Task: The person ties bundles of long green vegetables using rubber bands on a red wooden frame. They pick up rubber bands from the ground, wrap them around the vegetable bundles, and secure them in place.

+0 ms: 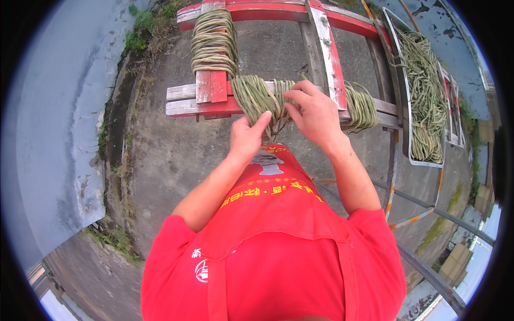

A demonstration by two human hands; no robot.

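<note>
My left hand (249,134) grips the lower edge of a bundle of green, rope-like strands (253,94) looped over the near beam of a red and white wooden frame (200,107). Its thumb lies on top; the fingers beneath are hidden. My right hand (311,110) is bent over the strands just right of that bundle, its fingertips among them. Whether it grips any strand is unclear. Another coil (215,42) wraps the left crosspiece, and a further coil (360,107) hangs on the beam right of my right hand.
A long, white-rimmed tray (407,138) heaped with the same green strands (423,80) stands at the right. Rusty metal bars (425,269) cross the lower right. A grey wall (60,120) and a weedy gutter (116,132) run along the left. The ground is concrete (160,160).
</note>
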